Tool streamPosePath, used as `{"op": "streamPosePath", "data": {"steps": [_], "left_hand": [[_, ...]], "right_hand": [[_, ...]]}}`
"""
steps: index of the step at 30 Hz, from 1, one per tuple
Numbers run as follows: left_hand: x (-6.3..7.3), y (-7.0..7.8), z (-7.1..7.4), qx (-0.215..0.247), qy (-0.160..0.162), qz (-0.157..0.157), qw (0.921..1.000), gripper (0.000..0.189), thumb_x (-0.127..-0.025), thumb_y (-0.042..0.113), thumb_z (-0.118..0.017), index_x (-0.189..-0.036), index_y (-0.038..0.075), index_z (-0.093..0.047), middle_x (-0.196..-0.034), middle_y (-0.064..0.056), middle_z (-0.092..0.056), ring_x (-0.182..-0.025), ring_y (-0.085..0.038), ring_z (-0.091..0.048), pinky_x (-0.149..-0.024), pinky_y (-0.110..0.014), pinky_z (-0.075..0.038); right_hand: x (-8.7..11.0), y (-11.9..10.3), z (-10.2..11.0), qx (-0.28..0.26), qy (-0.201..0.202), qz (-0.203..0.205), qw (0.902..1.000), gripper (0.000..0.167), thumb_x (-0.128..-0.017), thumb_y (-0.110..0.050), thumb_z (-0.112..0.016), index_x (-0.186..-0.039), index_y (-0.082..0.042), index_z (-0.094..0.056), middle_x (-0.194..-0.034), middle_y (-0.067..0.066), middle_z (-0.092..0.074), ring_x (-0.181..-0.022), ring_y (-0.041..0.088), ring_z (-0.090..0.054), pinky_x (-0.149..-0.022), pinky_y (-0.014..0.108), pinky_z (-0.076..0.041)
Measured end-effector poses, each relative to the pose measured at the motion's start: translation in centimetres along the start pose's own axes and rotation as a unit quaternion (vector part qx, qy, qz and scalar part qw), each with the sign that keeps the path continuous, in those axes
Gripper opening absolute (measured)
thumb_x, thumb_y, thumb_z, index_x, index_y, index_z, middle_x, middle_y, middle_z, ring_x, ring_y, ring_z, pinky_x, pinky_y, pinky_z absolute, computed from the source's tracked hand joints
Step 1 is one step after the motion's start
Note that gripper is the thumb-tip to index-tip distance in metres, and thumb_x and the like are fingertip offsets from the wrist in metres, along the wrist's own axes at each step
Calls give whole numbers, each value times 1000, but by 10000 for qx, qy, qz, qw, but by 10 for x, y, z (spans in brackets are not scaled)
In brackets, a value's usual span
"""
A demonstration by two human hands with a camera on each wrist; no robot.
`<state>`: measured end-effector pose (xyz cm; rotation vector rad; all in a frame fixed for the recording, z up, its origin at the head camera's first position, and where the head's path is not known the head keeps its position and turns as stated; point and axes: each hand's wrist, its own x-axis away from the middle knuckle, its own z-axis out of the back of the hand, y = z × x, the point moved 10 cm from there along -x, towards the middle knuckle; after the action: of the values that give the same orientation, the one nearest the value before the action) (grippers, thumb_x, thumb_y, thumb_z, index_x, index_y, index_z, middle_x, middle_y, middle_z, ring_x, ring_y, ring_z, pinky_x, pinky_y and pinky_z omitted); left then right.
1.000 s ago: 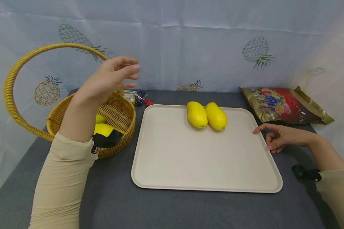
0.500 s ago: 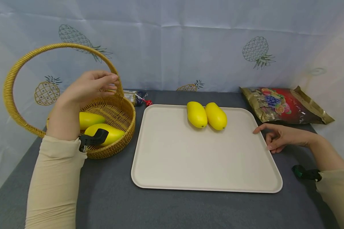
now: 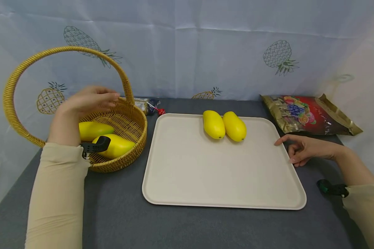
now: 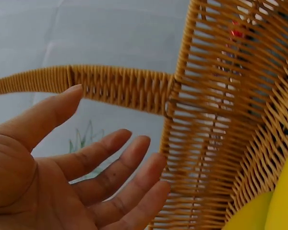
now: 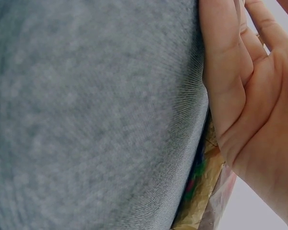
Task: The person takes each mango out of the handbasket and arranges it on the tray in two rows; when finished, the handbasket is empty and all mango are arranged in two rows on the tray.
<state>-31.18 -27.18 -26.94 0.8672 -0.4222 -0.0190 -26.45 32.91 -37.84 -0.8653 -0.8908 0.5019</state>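
My left hand (image 3: 88,102) hovers over the wicker basket (image 3: 141,138), beneath its arched handle, holding nothing. In the left wrist view, its fingers (image 4: 110,179) are spread and relaxed beside the woven wall. Two yellow mangoes lie in the basket: one with a green tip (image 3: 95,130), the other mango (image 3: 121,147) in front of it, partly covered by the wrist camera. My right hand (image 3: 311,148) holds the beige tray (image 3: 218,173) at its right rim, index finger and thumb on the edge, other fingers curled. Two more mangoes (image 3: 214,124) lie side by side at the tray's back edge.
A gold and red fruit-printed bag (image 3: 308,114) lies behind my right hand. Between basket and tray, at the back, are a dark wrapped packet (image 3: 143,105) and a red lollipop (image 3: 161,111). A pineapple-print cloth (image 3: 187,52) hangs behind the grey table (image 3: 187,224).
My left hand has moved left and down, from above the basket's right side to over its inside, uncovering the two mangoes there. My right hand and the tray have stayed still.
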Motion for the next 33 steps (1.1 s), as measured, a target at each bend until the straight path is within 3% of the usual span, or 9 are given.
{"op": "streamPosePath", "data": {"steps": [5, 11, 17, 25, 30, 33], "left_hand": [[0, -15, 3, -423, 43, 204, 9989, 82, -99, 55, -48, -156, 1, -23, -159, -28, -27, -141, -46, -37, -118, -58, -34], [1, -26, 0, -938, -191, 279, 9950, 75, -101, 50, -48, -153, 0, -30, -153, -32, -33, -137, -50, -40, -112, -61, -39], [4, -36, -2, -920, -406, 377, 9942, 68, -101, 42, -52, -151, -1, -32, -152, -30, -36, -137, -48, -41, -110, -60, -42], [14, -48, 0, -1064, -589, 563, 9910, 67, -100, 33, -55, -152, -1, -28, -156, -30, -27, -141, -54, -24, -114, -71, -26], [15, -57, -3, -1104, -923, 734, 9869, 70, -98, 23, -59, -152, -6, -25, -155, -34, -24, -141, -56, -20, -115, -72, -23], [16, -59, -7, -1394, -1161, 781, 9803, 71, -96, 20, -61, -151, -7, -24, -154, -37, -23, -140, -59, -21, -112, -75, -24]], "right_hand": [[0, 1, 0, -3, -4, -26, 10000, 53, -97, 0, -54, -145, -11, -34, -82, 4, -64, -71, 27, -67, -63, 39, -61], [0, 0, 0, -8, -22, 7, 10000, 53, -97, 0, -53, -145, -10, -33, -83, 3, -64, -71, 26, -67, -63, 39, -61], [1, 0, 0, 8, -5, 31, 10000, 53, -97, 1, -53, -145, -8, -33, -83, 3, -63, -71, 25, -66, -63, 38, -61], [-1, 0, 0, -12, -29, 80, 10000, 53, -97, 1, -54, -145, -7, -33, -82, 4, -62, -70, 26, -66, -61, 37, -60], [0, 1, 1, -12, -37, 86, 10000, 53, -97, 1, -53, -145, -9, -33, -82, 5, -62, -69, 27, -65, -62, 37, -60], [0, 2, 1, 19, -1, 42, 10000, 53, -97, 1, -53, -145, -10, -34, -81, 5, -61, -69, 27, -65, -62, 38, -60]]}}
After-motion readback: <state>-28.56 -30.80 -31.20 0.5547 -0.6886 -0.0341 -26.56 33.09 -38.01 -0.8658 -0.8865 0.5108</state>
